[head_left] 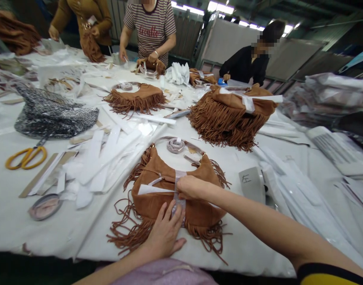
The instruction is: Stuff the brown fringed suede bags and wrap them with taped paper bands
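A brown suede fringed bag (157,198) lies flat on the white table (36,233) right in front of me. A clear tape strip (179,198) runs down its middle, and a white paper strip (153,190) crosses it. My left hand (165,233) lies on the lower part of the bag, fingers stretched out and pressing the tape near the fringe. My right hand (191,187) is closed in a pinch on the upper end of the tape strip, over the paper strip.
Yellow-handled scissors (26,157) and a tape roll (45,206) lie at the left among white paper strips (104,158). Another tape roll (175,145) sits above the bag. More fringed bags (229,114) are piled behind. Three people work at the far side.
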`<state>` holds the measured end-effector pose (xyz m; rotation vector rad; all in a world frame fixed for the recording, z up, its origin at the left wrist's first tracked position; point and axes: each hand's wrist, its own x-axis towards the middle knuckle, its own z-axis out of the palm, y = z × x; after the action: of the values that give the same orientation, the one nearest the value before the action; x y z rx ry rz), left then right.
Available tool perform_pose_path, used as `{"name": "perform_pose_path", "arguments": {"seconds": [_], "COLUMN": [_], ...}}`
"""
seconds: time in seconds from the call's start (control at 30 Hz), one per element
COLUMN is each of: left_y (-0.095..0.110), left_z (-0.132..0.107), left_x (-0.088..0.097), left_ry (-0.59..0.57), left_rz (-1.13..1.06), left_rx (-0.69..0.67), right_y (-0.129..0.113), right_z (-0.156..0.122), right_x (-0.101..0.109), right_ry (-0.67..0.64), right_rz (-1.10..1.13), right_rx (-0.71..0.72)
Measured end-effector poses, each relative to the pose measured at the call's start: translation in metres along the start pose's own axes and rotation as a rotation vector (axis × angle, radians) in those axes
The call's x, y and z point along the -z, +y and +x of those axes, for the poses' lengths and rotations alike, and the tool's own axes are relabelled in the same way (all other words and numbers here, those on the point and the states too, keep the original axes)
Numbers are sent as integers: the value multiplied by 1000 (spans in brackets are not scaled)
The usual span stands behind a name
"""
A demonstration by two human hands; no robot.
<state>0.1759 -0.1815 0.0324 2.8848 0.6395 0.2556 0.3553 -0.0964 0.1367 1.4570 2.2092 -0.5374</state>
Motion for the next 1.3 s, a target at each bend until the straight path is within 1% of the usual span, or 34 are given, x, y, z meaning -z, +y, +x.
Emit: {"name": "perform_pose_path", "arguments": {"seconds": [0.17, 0.23, 0.3, 0.43, 0.5, 0.53, 0.6, 0.67, 0.73, 0.77, 0.8, 0.83, 0.87, 0.9, 0.93, 0.97, 1.0, 1.07, 1.1, 1.13, 1.2, 1.23, 1.3], "left_y": [0, 0, 0, -1, 1, 2, 4, 4, 1, -1, -3, -4, -5, -6, -6, -5, -5, -4, -3, -3, -1, -1, 0], "left_z": [0, 0, 0, 2, 2, 2, 1, 0, 0, 1, 1, 2, 3, 5, 7, 10, 13, 19, 21, 22, 21, 19, 13], "left_x": [-3, -3, -3, 1, 6, 8, 11, 10, 7, 6, 7, 8, 11, 15, 21, 26, 32, 40, 42, 42, 38, 34, 26], "left_ry": [-9, -15, -23, -25, 0, 19, 58, 88, 101, 97, 85, 66, 41, 11, -20, -52, -81, -126, -139, -146, -149, -145, -130], "left_rz": [-35, -45, -50, -30, -8, 2, 12, 6, -1, 0, 4, 10, 15, 18, 20, 22, 25, 35, 38, 37, 25, 15, -11], "left_rx": [-5, 0, 4, 6, -1, -3, 3, 11, 0, -11, -21, -31, -37, -37, -34, -29, -23, -5, 0, 7, 23, 30, 31], "right_y": [4, 11, 23, 47, 51, 52, 51, 53, 59, 65, 72, 80, 91, 102, 115, 129, 141, 160, 166, 170, 175, 177, 183], "right_z": [7, 11, 17, 23, 13, 2, -29, -73, -129, -160, -193, -224, -252, -276, -293, -304, -308, -301, -294, -287, -278, -277, -281], "right_x": [2, 2, 2, 2, 0, -2, -13, -31, -57, -74, -92, -112, -134, -157, -180, -201, -220, -248, -257, -262, -265, -264, -260], "right_ry": [-44, -27, 30, 217, 298, 332, 400, 469, 613, 798, 947, 1036, 1064, 1029, 952, 881, 842, 798, 793, 797, 836, 862, 886], "right_rz": [-16, -1, 57, 229, 254, 255, 258, 254, 251, 261, 261, 252, 243, 228, 208, 194, 196, 219, 240, 264, 310, 327, 373], "right_rx": [-1, -14, -70, -220, -265, -293, -374, -474, -619, -735, -862, -980, -1081, -1151, -1179, -1173, -1156, -1127, -1112, -1097, -1103, -1145, -1313]}}
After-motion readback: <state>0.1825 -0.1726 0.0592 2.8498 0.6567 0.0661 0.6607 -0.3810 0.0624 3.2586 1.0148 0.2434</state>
